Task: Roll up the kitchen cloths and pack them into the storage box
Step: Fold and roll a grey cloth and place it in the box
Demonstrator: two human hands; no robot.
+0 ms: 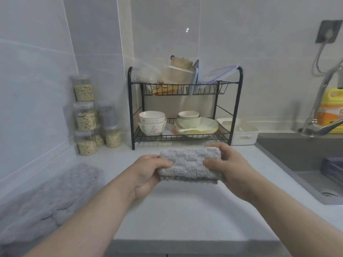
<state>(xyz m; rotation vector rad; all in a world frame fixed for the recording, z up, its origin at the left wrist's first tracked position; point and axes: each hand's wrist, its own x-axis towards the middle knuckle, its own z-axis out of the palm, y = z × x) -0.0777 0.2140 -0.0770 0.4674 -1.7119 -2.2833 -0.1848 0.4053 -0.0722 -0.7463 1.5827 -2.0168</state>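
A grey textured kitchen cloth [189,165], rolled into a thick cylinder, is held above the white counter in front of me. My left hand [148,174] grips its left end and my right hand [229,166] grips its right end, thumbs on top. Another grey cloth [55,193] lies spread flat on the counter at the left. The white storage box [241,133] with a handle slot stands at the back, to the right of the dish rack, and looks empty from here.
A black two-tier dish rack [183,108] with bowls and plates stands behind the roll. Stacked clear jars [86,115] of grains fill the back left corner. A dark sink [304,164] with a faucet [319,127] and a yellow detergent bottle [332,110] lies to the right.
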